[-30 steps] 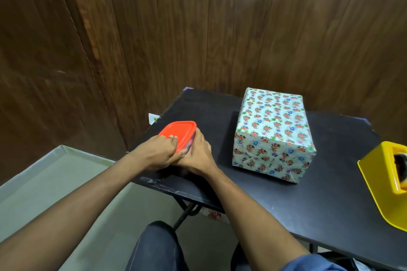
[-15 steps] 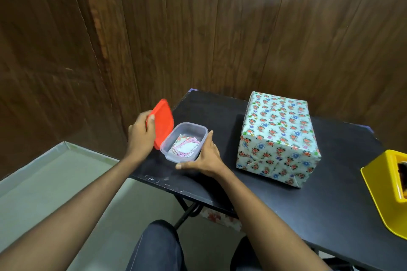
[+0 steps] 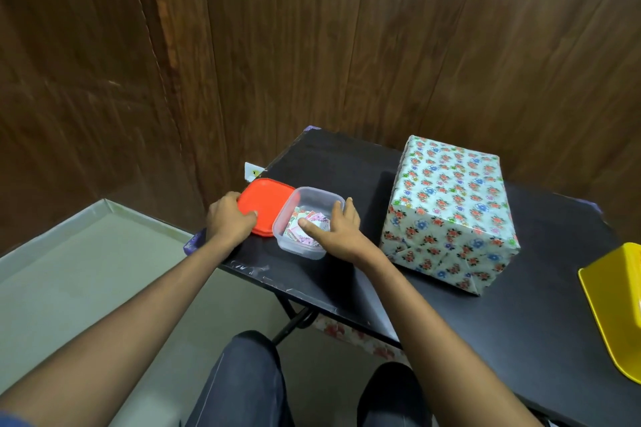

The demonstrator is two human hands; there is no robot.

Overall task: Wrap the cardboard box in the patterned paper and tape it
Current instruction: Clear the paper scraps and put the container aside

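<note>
The box [image 3: 447, 211] stands fully covered in floral patterned paper on the right half of the black table [image 3: 333, 163], with folded flaps on its near end. At the table's left corner sits a clear plastic container [image 3: 314, 199] with small colourful paper pieces [image 3: 305, 227] inside. My left hand [image 3: 230, 218] grips the red lid [image 3: 268, 203], which lies flat just left of the container. My right hand [image 3: 341, 230] reaches over the container's near right corner, fingers fairly straight along the rim, thumb down among the paper pieces.
A yellow tape dispenser [image 3: 617, 305] is cut off by the right edge of the view. Dark wood panelling rises behind the table. The table's left edge drops to a pale floor, and my knees are under the near edge.
My left hand lifted the red lid off the container, swung it left and laid it flat on the table. My right hand shifted from the container's side to over its open top.
</note>
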